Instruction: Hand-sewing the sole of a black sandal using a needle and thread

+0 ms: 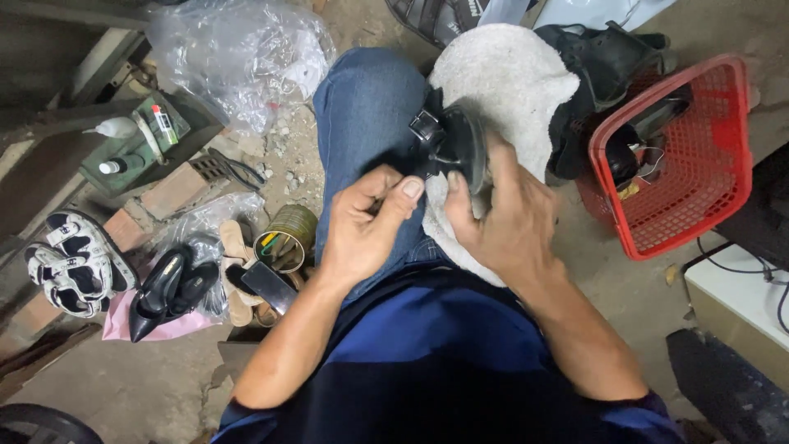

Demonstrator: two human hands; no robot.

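Sandal (454,144), black, with a strap and a squarish metal buckle (426,125), sits on my lap on top of a white towel (509,82) draped over my right knee. I judge it light and easy to turn, with a sole stiff enough to brace against, while the strap is soft and will flop unless I pinch it; the dark surface looks smooth and a bit slick, so the sole edge is the firmest place to take hold and the strap close to the buckle the best place for fine work. My right hand (509,218) is curled around the near side of the sole, thumb up against it, fingers partly closed in a steadying grip. My left hand (370,222) is nearly closed, thumb and forefinger pinched together at the strap just below the buckle; whether something small sits between those fingertips I cannot tell. My jeans (366,107) lie just under the towel on the left. To the right, on the floor (123,386), stands a red plastic basket (707,164) with dark shoes in it, and another black shoe (604,62) rests against the towel's far edge. To the left are a tin can (289,234) holding tools, a pair of black heels (168,288), white sandals (74,263) and, farther off, a crumpled clear plastic bag (238,53).
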